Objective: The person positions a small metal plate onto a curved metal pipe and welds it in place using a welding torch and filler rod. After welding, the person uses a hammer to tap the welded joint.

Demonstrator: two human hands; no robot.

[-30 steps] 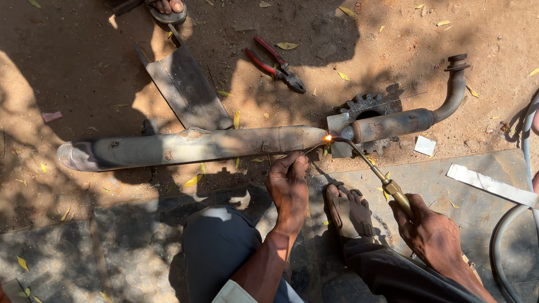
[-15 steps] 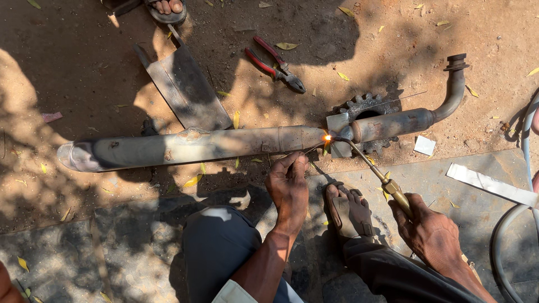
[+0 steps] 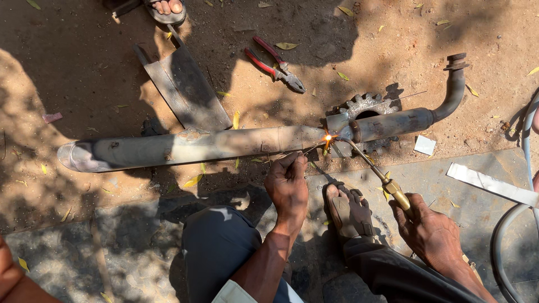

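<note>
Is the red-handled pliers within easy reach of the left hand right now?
Probably not: the left hand holds a thin rod at the flame, and the pliers lie beyond the exhaust pipe, though nothing covers them.

My left hand (image 3: pixel 287 188) reaches forward, fingers pinched together at the tips. My right hand (image 3: pixel 432 233) sits lower right, fist closed, knuckles up.

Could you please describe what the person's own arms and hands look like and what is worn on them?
Both hands are bare: no gloves on the left hand or the right hand, and no rings or watch that I can make out. The left forearm is uncovered up to a light-coloured rolled sleeve at the bottom edge. The right forearm is bare as far as the frame shows.
</note>
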